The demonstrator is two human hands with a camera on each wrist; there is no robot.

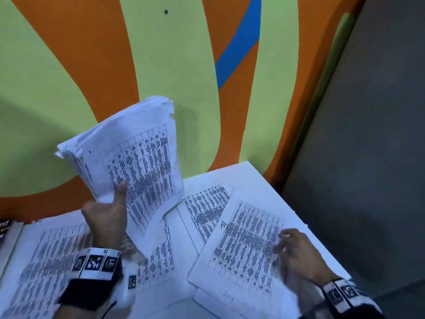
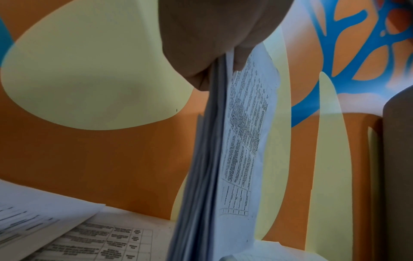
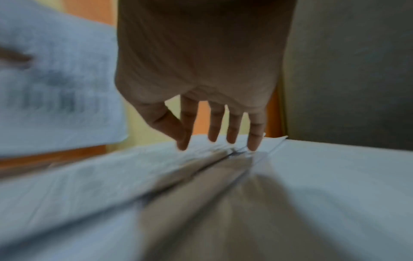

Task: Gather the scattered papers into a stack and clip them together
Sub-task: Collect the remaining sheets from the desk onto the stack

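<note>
My left hand (image 1: 108, 217) grips a thick stack of printed papers (image 1: 135, 162) by its lower corner and holds it upright above the table, thumb pressed on the front sheet. In the left wrist view the stack (image 2: 223, 159) hangs edge-on below my fingers. My right hand (image 1: 296, 252) lies with straight, spread fingers (image 3: 214, 127) on a loose printed sheet (image 1: 243, 247) at the right of the white table (image 1: 287, 203). More printed sheets lie flat: one at the left (image 1: 46, 261), one in the middle (image 1: 161, 261), one further back (image 1: 204, 206). No clip is visible.
An orange, yellow-green and blue painted wall (image 1: 161, 65) rises just behind the table. A grey panel (image 1: 368, 157) borders the table's right side. A dark book or magazine corner (image 1: 4, 229) shows at the far left edge.
</note>
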